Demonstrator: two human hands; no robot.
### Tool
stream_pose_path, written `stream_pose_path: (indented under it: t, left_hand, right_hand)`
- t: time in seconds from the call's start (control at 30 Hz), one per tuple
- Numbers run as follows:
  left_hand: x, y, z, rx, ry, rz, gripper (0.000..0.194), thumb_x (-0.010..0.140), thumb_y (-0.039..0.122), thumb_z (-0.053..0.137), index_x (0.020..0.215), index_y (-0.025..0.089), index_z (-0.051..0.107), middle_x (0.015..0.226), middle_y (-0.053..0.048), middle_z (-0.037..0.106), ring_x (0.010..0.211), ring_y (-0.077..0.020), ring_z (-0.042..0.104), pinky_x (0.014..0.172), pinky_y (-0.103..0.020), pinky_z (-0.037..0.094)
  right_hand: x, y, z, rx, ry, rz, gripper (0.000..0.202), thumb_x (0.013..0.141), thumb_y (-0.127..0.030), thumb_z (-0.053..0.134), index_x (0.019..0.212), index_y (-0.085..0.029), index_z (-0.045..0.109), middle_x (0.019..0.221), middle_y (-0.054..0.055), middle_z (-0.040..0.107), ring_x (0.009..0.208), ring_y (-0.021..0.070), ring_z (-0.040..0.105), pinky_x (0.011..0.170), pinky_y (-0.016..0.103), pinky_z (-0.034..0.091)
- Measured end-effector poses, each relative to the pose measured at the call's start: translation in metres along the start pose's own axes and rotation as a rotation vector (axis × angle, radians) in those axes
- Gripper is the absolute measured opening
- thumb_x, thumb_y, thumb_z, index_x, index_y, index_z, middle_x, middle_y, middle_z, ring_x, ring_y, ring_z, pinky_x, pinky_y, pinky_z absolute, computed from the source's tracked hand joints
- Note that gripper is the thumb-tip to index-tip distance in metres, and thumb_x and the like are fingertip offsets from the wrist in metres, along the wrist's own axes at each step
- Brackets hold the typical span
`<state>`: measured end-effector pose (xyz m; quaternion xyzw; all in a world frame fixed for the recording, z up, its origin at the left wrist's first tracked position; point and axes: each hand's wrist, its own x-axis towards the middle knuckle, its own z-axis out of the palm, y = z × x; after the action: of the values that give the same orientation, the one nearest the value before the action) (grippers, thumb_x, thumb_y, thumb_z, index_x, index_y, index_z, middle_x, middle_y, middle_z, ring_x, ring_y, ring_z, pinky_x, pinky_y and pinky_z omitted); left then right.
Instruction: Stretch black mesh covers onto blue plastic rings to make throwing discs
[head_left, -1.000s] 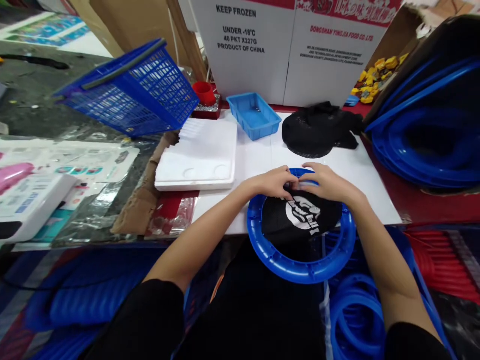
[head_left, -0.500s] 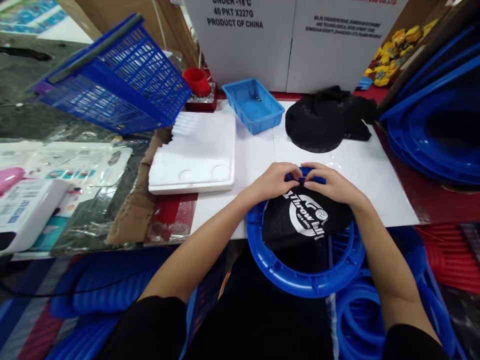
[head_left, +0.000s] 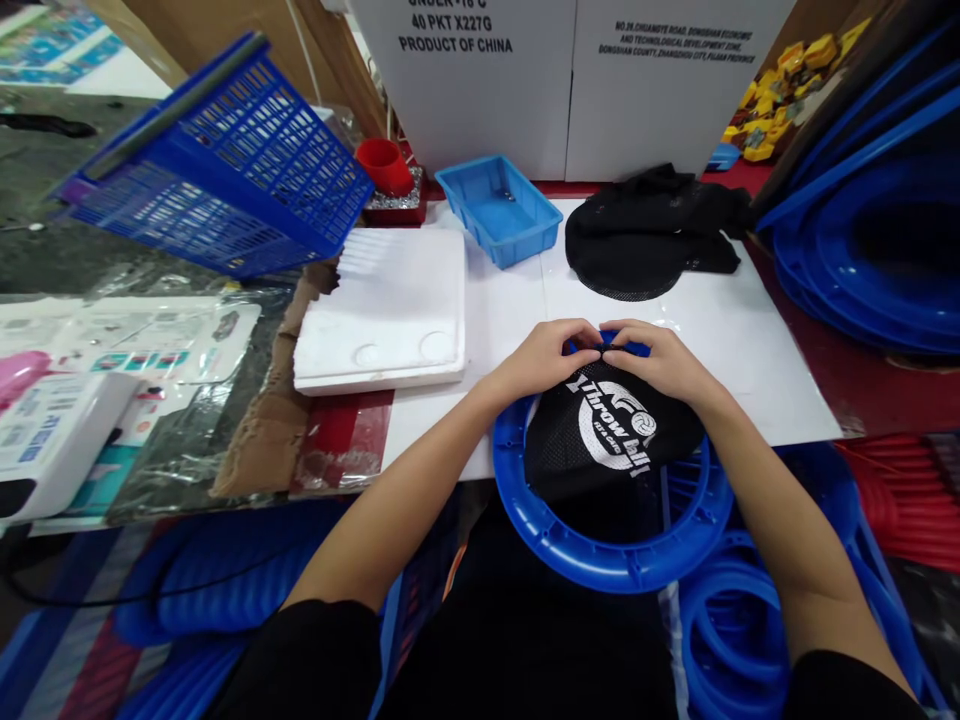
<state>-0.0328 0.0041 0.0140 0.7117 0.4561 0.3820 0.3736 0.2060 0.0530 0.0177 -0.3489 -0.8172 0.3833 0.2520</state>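
Observation:
A blue plastic ring (head_left: 577,560) leans against the front edge of the table, its far side under my hands. Black mesh fabric (head_left: 559,450) with a white printed logo hangs inside the ring from its far rim. My left hand (head_left: 551,352) pinches the fabric's edge at that rim, fingers curled over the ring. Close beside it, my right hand (head_left: 656,360) grips the same edge with thumb and fingers. The fingertips of both hands nearly meet. More black mesh pieces (head_left: 652,235) lie on the white sheet just beyond.
A light-blue tray (head_left: 499,215) with a few small bits stands behind a white foam block (head_left: 390,310). A blue basket (head_left: 240,170) tilts at the left, near a red cup (head_left: 386,168). Stacked blue rings (head_left: 862,260) are at the right, and more lie below the table.
The view has shifted slightly. Both hands stay at the ring's far rim, with thumbs and fingers moved a little on the fabric's edge.

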Motion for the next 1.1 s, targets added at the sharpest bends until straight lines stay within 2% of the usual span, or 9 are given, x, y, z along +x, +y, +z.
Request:
stream_pose_path:
  t: [0.13,0.23,0.43,0.63,0.83,1.1]
  left_hand:
    - [0.001,-0.002,0.001,-0.005,0.064,-0.044,0.01,0.092,0.024,0.07,0.097,0.019,0.079,0.096,-0.003,0.081,0.09,-0.0193,0.074,0.086,-0.034,0.057]
    - [0.002,-0.003,0.002,0.06,0.08,-0.029,0.011,0.092,0.022,0.069,0.093,0.02,0.079,0.095,-0.003,0.082,0.089,-0.0197,0.074,0.085,-0.034,0.057]
    - [0.002,-0.006,0.004,0.198,0.085,0.02,0.02,0.095,0.016,0.063,0.099,0.021,0.082,0.102,-0.004,0.084,0.094,-0.0211,0.076,0.091,-0.036,0.057]
    - [0.004,-0.009,0.003,0.137,0.122,-0.023,0.016,0.092,0.018,0.068,0.098,0.021,0.083,0.099,-0.003,0.085,0.091,-0.0208,0.077,0.088,-0.035,0.059]
    - [0.006,-0.008,0.0,0.103,0.105,-0.035,0.018,0.087,0.014,0.067,0.093,0.02,0.082,0.093,-0.002,0.084,0.087,-0.0193,0.076,0.082,-0.032,0.058]
    - [0.005,-0.002,-0.001,0.171,0.078,0.005,0.023,0.087,0.013,0.062,0.093,0.021,0.082,0.097,-0.002,0.085,0.09,-0.0203,0.077,0.085,-0.033,0.058]
  right_hand:
    - [0.001,-0.004,0.003,-0.016,0.029,0.013,0.015,0.095,-0.039,0.072,0.093,-0.025,0.078,0.136,0.006,0.075,0.131,0.0304,0.068,0.121,0.05,0.047]
    - [0.003,-0.006,0.005,-0.046,0.064,0.016,0.011,0.093,-0.035,0.073,0.092,-0.024,0.077,0.132,0.007,0.077,0.127,0.0304,0.07,0.118,0.05,0.05]
    - [0.007,-0.008,0.009,-0.036,0.102,0.039,0.007,0.09,-0.029,0.071,0.092,-0.024,0.075,0.125,0.006,0.08,0.121,0.0286,0.073,0.114,0.048,0.053]
    - [0.009,-0.012,0.011,-0.06,0.119,0.046,0.007,0.092,-0.027,0.069,0.089,-0.024,0.075,0.123,0.005,0.081,0.12,0.0284,0.074,0.113,0.048,0.053]
    - [0.008,-0.011,0.009,-0.054,0.142,0.073,0.011,0.094,-0.028,0.068,0.088,-0.024,0.077,0.121,0.005,0.081,0.12,0.0294,0.074,0.113,0.05,0.053]
    - [0.015,0.006,-0.001,0.031,0.031,0.116,0.016,0.092,-0.029,0.066,0.086,-0.022,0.079,0.126,0.007,0.08,0.12,0.0293,0.073,0.114,0.05,0.051]
